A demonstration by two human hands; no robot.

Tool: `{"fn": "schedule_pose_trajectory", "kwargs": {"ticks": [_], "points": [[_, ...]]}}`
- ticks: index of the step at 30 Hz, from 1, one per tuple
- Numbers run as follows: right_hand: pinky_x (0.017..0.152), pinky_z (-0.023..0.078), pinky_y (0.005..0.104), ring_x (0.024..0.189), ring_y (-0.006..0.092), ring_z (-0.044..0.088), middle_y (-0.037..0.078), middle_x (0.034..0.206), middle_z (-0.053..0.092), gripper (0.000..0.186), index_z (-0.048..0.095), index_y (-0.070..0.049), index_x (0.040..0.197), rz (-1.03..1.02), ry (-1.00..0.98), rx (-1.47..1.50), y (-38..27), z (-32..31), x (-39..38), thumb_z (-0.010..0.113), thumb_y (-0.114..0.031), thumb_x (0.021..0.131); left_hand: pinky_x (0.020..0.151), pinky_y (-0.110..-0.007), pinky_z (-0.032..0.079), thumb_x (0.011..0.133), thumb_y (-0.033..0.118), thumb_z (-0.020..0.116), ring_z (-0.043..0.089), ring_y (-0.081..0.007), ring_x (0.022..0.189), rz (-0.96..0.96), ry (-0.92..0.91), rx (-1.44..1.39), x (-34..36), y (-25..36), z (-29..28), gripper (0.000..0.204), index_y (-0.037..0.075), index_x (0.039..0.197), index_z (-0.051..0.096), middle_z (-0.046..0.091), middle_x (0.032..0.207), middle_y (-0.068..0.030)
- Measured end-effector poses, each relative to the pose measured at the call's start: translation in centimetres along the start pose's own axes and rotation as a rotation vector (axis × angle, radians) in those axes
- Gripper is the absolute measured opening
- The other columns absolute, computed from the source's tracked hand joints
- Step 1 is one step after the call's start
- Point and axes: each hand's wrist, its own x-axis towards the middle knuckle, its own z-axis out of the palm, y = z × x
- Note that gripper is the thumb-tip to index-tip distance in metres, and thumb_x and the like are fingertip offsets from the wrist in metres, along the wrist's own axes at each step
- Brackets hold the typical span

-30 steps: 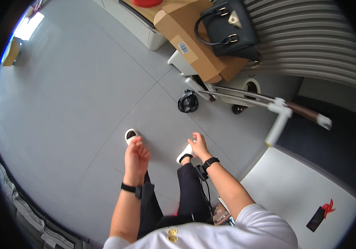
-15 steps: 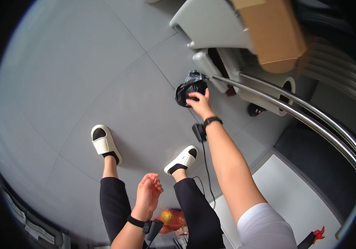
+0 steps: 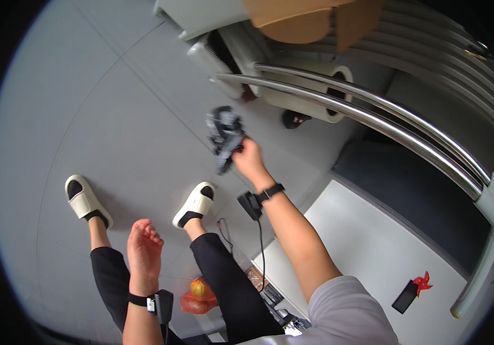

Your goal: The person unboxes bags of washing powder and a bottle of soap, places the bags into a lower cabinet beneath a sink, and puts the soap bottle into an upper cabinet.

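Just now gone from reaching over the black plastic bag [image 3: 225,131] with spread fingers to actually holding it: bunched narrower, blurred by motion, and apart from the foot of the metal rails [image 3: 316,94] at the far right. Apparently taken up, then, rather than merely touched; probably clear of the floor [image 3: 137,126], though too blurred to be sure. Gripped at its near right end in the right hand [image 3: 251,158], between fingers closed on crumpled plastic and partly hidden by it; spread mostly to the far left of the grip. Farther off than the right slipper [image 3: 196,204] and well to the left of the white counter [image 3: 362,230]. Holding nothing in the left hand [image 3: 144,253], loosely curled at the near left, well apart from the bag.
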Motion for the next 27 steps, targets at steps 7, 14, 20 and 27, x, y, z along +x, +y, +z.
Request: {"fn": "schedule_pose_trajectory", "kwargs": {"ticks": [7, 14, 20, 27], "points": [[0.088, 0.044, 0.0318, 0.103, 0.0198, 0.052, 0.01, 0.118, 0.047, 0.036, 0.053, 0.002, 0.118, 0.043, 0.918, 0.05, 0.8, -23.0, 0.1, 0.061, -0.006, 0.083, 0.058, -0.018, 0.041, 0.093, 0.024, 0.055, 0.051, -0.0034, 0.062, 0.091, -0.028, 0.152, 0.7, -1.7, 0.7, 0.011, 0.014, 0.095, 0.056, 0.055, 0.071, 0.0077], [0.096, 0.04, 0.0358, 0.115, 0.0305, 0.051, 0.018, 0.129, 0.053, 0.037, 0.052, 0.001, 0.124, -0.005, 0.848, -0.115, 5.0, -29.4, 13.0, 0.051, -0.021, 0.094, 0.057, -0.017, 0.041, 0.092, 0.02, 0.055, 0.05, -0.0039, 0.061, 0.052, -0.006, 0.105, 1.5, -4.9, 1.0, 0.009, 0.012, 0.095, 0.056, 0.053, 0.071, 0.0061], [0.093, 0.04, 0.0346, 0.109, 0.028, 0.052, 0.016, 0.122, 0.056, 0.035, 0.054, 0.002, 0.118, 0.099, 0.72, -0.204, 7.9, -30.3, 15.8, 0.05, -0.024, 0.095, 0.057, -0.019, 0.041, 0.093, 0.021, 0.053, 0.05, -0.0044, 0.061, 0.094, 0.026, 0.119, 1.5, -5.2, 0.8, 0.009, 0.012, 0.095, 0.055, 0.053, 0.071, 0.0065], [0.091, 0.04, 0.0332, 0.103, 0.0251, 0.053, 0.013, 0.114, 0.059, 0.035, 0.057, 0.002, 0.112, 0.141, 0.663, -0.417, 9.4, -32.6, 15.0, 0.048, -0.028, 0.096, 0.057, -0.019, 0.041, 0.093, 0.019, 0.053, 0.05, -0.005, 0.061, 0.092, -0.008, 0.114, 1.0, -6.6, 2.6, 0.009, 0.011, 0.096, 0.055, 0.053, 0.071, 0.0057]]}}
